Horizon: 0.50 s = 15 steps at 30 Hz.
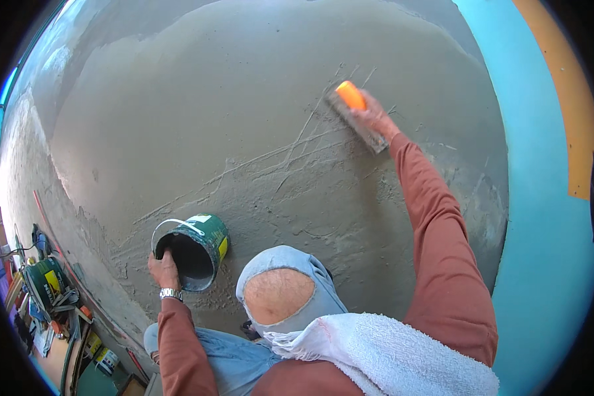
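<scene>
hidden: we cannot see inside the green bucket (195,247), it looks dark | left hand (164,269) grips its rim, below the float | right hand (376,115) closed on orange-handled float (356,119) against grey plaster wall (211,119)

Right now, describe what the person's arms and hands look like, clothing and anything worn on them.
Both arms are covered by long rust-red sleeves reaching the wrists. The left hand is bare, with a silver metal-link wristwatch at the cuff of the left sleeve. The right hand is also bare, with no watch or glove visible; the right sleeve is creased along the forearm.
</scene>
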### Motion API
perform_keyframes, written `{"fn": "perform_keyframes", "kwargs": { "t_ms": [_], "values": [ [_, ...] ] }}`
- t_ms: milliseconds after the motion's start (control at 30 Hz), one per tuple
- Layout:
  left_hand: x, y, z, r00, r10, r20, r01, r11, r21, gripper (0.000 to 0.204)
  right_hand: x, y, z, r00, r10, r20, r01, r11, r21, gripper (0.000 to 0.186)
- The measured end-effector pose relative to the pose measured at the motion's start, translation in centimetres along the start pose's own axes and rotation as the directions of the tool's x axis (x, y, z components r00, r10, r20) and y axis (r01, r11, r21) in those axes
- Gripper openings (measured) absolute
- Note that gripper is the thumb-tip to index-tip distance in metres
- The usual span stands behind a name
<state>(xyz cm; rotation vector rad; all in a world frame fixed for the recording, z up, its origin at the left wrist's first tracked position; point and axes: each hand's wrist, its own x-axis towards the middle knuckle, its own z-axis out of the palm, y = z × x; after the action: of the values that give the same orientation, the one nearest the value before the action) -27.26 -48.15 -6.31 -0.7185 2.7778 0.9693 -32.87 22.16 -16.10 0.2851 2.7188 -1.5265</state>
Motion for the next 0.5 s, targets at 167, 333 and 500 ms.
{"fn": "perform_keyframes", "kwargs": {
  "t_ms": [167, 333, 500],
  "values": [
    [0.3, 1.5, 2.2, 0.998, 0.052, 0.022, -0.051, 0.998, -0.024, 0.028, 4.9, 8.2, -6.5, 0.815, 0.166, -0.555, -0.125, 0.986, 0.112, 0.038],
    [0.2, 0.9, 0.7, 1.0, -0.004, -0.006, 0.004, 0.999, 0.035, 0.027, 8.8, 4.7, -1.6, 0.877, 0.338, -0.342, -0.178, 0.889, 0.422, 0.038],
    [-0.2, 0.8, 0.5, 1.0, 0.007, -0.021, -0.006, 0.999, 0.04, 0.027, 7.5, 1.7, 0.9, 0.999, 0.033, 0.0, -0.032, 0.975, 0.221, 0.061]
  ]
}}
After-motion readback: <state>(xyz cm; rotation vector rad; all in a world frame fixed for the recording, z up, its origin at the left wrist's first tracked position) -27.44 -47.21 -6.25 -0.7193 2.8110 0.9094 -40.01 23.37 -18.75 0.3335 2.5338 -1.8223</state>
